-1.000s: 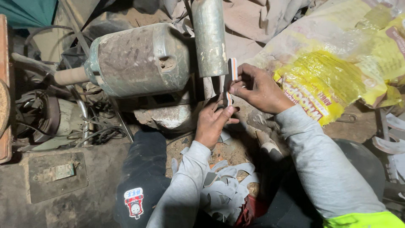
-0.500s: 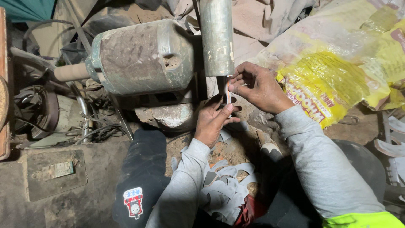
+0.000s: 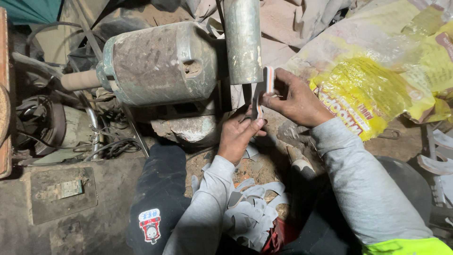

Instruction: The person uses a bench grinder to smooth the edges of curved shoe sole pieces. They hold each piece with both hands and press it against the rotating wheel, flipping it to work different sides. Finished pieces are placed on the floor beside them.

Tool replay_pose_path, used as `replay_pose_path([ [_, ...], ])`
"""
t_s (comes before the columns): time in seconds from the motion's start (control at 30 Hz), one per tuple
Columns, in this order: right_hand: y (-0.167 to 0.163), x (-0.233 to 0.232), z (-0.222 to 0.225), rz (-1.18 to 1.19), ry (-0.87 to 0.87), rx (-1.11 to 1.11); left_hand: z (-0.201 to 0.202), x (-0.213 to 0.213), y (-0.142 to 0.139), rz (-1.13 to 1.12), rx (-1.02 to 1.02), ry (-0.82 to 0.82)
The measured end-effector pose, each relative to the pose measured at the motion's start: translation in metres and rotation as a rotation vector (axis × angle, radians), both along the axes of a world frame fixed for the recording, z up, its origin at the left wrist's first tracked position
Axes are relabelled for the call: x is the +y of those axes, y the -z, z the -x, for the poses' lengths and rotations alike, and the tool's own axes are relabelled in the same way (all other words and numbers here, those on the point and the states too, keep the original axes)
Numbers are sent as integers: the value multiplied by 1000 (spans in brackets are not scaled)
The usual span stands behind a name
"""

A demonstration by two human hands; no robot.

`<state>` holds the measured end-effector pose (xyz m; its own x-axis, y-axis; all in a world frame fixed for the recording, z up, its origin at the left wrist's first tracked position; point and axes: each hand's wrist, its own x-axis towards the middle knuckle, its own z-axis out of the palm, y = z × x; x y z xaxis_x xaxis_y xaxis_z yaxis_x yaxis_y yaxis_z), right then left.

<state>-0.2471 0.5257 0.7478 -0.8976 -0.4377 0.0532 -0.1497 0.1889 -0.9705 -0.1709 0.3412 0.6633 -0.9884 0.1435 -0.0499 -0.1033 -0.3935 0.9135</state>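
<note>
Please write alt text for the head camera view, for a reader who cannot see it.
Two bare hands hold a thin flat piece edge-on against a grey metal drum: the right hand pinches its top, the left hand steadies its bottom. A worn green motor lies left of the drum, a yellow sack right, pale cut pieces below.

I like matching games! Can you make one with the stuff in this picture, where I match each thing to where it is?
Things:
1. right hand
2. left hand
3. yellow plastic bag
4. dusty motor

Places:
a. on the far right of the picture
b. holds the flat piece up beside the metal cylinder
c. on the left, with a shaft sticking out
d. lower down, fingers at the piece's bottom end

Pairs: 1-b, 2-d, 3-a, 4-c
</note>
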Motion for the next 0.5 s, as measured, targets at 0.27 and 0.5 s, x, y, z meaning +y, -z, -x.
replay_pose_path([
  [0.27, 7, -9, 7, 61, 11, 0, 0, -5, -15, -134, -57, 58],
  [0.5, 9, -9, 2, -47, -45, 54, -5, -6, -3, -31, -109, 46],
])
